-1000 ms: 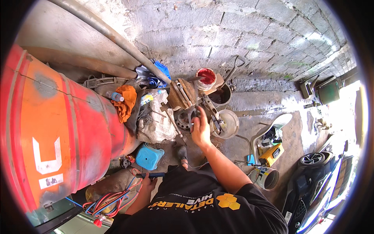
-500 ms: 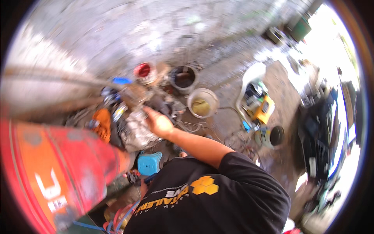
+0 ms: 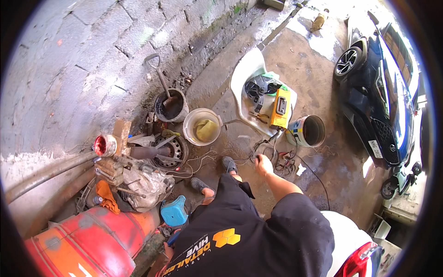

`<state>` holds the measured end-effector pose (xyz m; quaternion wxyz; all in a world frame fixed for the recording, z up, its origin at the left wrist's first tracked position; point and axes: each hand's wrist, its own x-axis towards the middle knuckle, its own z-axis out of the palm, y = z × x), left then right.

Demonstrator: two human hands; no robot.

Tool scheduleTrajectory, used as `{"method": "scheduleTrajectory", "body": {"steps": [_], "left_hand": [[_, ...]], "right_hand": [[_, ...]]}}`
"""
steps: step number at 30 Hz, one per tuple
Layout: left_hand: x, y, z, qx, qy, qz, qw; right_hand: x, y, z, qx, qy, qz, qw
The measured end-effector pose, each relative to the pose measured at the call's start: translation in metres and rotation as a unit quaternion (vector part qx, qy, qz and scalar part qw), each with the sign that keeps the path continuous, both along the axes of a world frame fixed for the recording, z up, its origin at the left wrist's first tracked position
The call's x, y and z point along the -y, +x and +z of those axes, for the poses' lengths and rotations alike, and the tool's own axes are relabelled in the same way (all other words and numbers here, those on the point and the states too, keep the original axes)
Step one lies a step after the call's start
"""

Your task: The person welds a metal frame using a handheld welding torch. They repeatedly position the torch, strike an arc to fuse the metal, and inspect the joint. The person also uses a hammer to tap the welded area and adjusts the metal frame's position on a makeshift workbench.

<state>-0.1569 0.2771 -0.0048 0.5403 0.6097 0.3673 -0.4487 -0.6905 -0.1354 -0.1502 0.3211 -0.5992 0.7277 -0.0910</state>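
My right hand [image 3: 264, 165] hangs over the wet floor, right of my shoes, with its fingers curled closed. A small dark bit shows at its fingertips; what it is I cannot make out. Just beyond lie dark and red cables [image 3: 286, 159], leading to a yellow boxy machine [image 3: 280, 110] on a white plastic chair [image 3: 241, 78]. Low at my left side, my left hand [image 3: 168, 250] is partly hidden by my black shirt. It seems closed around a narrow blue thing [image 3: 173, 238], mostly covered. Near it stands a light-blue plastic stool [image 3: 174, 211].
A red-orange drum [image 3: 99, 233] and an engine-like metal part [image 3: 110, 170] crowd the left. Along the wall are a bucket holding a shovel [image 3: 162, 81], a white basin [image 3: 188, 131] and a wheel rim [image 3: 177, 152]. A metal can [image 3: 300, 134] and dark car [image 3: 364, 106] stand right.
My right hand has swung from the plastic-covered part on the left to above the floor near the cables. The view has turned rightward, showing more of the car and my feet.
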Motion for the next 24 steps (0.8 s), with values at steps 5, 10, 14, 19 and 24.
{"method": "scheduleTrajectory", "body": {"steps": [5,10,14,19,24], "left_hand": [[0.015,-0.035,0.035,0.032,0.024,-0.01,0.999],[0.085,-0.083,0.081,0.108,0.049,-0.027,0.993],[0.139,-0.102,0.124,0.183,0.066,-0.041,0.98],[0.187,-0.131,0.174,0.305,0.014,-0.136,0.943],[0.265,-0.126,0.214,0.358,-0.133,-0.284,0.879]], "right_hand": [[0.102,-0.013,-0.086,-0.119,0.087,-0.126,0.981],[0.177,-0.028,-0.118,-0.096,0.052,-0.212,0.971],[0.18,-0.012,-0.114,-0.109,-0.111,-0.128,0.979],[0.135,0.117,0.022,0.311,-0.077,0.06,0.945],[0.067,0.245,0.243,0.509,0.119,0.39,0.758]]}}
